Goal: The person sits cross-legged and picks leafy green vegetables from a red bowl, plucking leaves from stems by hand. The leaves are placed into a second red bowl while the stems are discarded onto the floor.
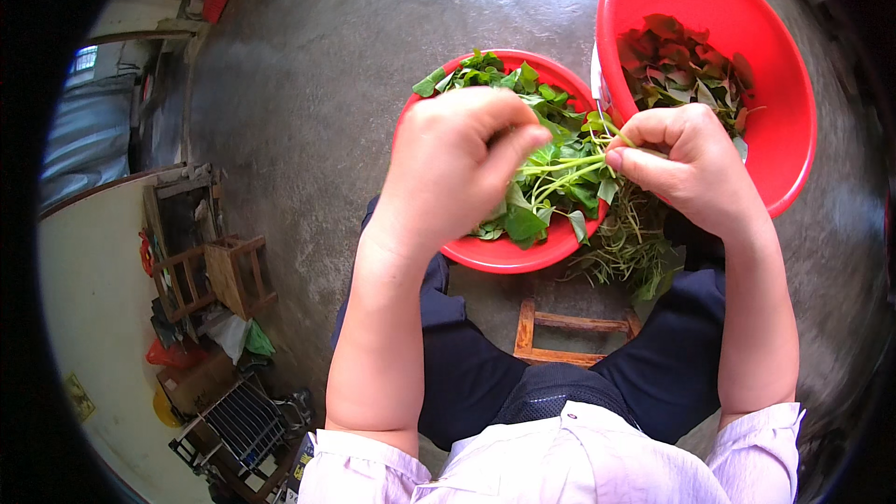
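Note:
My right hand (pixel 682 154) pinches a bunch of light green leafy stems (pixel 560 171) between thumb and fingers, beside the rim of the tilted red plastic bucket (pixel 780 112). The stems reach left over a red plastic basin (pixel 504 262) heaped with green leaves (pixel 525 224). Above the left side of this basin is my left hand (pixel 469 154), somewhat blurred, with thumb and forefinger curled close together; whether something small is between them I cannot tell. Darker-looking leaves (pixel 679 70) lie inside the bucket.
Thin stripped stems (pixel 630 245) lie in a pile on the concrete floor (pixel 294 105) between basin and bucket. A wooden stool frame (pixel 581 353) is between my knees. At the left wall stand small wooden stools (pixel 238 273), a cardboard box (pixel 199 381) and a metal rack (pixel 245 427).

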Tool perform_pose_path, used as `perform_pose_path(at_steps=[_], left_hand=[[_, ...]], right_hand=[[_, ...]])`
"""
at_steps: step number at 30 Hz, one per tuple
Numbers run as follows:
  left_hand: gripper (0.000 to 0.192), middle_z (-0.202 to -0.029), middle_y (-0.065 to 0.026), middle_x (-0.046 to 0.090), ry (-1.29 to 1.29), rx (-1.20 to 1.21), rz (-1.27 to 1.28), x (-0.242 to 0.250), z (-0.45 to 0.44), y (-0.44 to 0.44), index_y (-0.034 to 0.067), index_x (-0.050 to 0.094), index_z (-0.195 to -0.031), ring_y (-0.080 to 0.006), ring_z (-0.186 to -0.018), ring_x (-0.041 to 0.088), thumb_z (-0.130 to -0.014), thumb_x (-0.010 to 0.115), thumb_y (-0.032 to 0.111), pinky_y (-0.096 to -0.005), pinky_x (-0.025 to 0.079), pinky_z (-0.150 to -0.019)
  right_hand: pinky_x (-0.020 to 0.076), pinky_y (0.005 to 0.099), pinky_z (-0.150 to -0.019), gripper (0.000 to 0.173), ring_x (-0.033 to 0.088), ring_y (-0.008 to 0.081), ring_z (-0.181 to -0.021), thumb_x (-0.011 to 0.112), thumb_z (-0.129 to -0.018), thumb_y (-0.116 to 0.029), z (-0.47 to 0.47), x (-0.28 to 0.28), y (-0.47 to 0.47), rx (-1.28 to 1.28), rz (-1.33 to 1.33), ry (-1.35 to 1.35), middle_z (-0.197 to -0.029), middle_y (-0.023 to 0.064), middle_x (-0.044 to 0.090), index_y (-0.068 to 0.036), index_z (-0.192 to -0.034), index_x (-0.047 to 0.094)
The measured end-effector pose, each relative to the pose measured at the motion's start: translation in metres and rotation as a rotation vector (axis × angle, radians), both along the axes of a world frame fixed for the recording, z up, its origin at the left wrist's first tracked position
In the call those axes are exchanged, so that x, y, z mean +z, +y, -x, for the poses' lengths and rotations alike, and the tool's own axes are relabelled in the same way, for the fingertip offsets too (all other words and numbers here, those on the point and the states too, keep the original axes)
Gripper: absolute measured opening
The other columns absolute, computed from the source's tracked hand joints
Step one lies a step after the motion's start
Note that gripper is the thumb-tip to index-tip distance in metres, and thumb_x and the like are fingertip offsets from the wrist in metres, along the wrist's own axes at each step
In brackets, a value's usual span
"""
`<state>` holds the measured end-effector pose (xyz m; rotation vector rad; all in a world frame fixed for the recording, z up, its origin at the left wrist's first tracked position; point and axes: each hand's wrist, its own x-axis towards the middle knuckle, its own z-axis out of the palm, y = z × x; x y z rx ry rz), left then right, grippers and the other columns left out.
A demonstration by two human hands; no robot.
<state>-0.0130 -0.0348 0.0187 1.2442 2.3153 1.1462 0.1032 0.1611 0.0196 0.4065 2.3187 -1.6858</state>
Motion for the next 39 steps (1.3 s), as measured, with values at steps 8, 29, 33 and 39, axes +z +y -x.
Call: perform_pose_path(at_steps=[8,29,33,39], left_hand=[[0.014,-0.066,-0.0084,0.059,0.219,-0.13,0.129,-0.006,-0.008,0.007,0.003,0.065,-0.078,-0.0231,-0.061,0.059,-0.069,0.073,0.01,-0.0322,0.046,-0.057],[0.015,-0.062,-0.0051,0.063,-0.633,0.057,0.056,-0.005,-0.011,0.012,-0.004,0.068,-0.079,-0.0066,-0.058,0.055,-0.078,0.069,0.011,-0.0247,0.045,-0.053],[0.013,-0.066,-0.0094,0.066,-0.328,0.192,-0.019,-0.01,-0.014,0.019,-0.004,0.068,-0.079,-0.0104,-0.055,0.058,-0.076,0.07,0.009,-0.0256,0.046,-0.053],[0.013,-0.067,-0.0096,0.066,-0.486,0.052,-0.03,-0.009,-0.015,0.023,-0.003,0.067,-0.081,-0.0127,-0.057,0.06,-0.075,0.071,0.008,-0.0267,0.046,-0.055]], right_hand=[[0.0354,0.0245,-0.047,0.017,0.043,0.0041,-0.051,0.064,-0.08,-0.008,-0.001,-0.001,0.0,-0.122,0.196,0.113,-0.053,0.0013,0.05,0.006,-0.072,0.061],[0.0388,0.0273,-0.046,0.02,0.049,0.0088,-0.047,0.063,-0.078,-0.012,-0.003,-0.009,-0.013,-0.229,-0.057,0.207,-0.051,0.0097,0.054,0.006,-0.069,0.061],[0.0365,0.0253,-0.045,0.022,0.047,0.0057,-0.048,0.063,-0.079,-0.014,-0.003,-0.011,-0.012,-0.243,0.006,0.208,-0.05,0.0057,0.053,0.005,-0.067,0.061],[0.033,0.0205,-0.043,0.024,0.045,0.0021,-0.047,0.062,-0.08,-0.016,-0.007,-0.002,0.0,-0.287,0.233,0.078,-0.053,-0.0004,0.054,0.001,-0.063,0.061]])
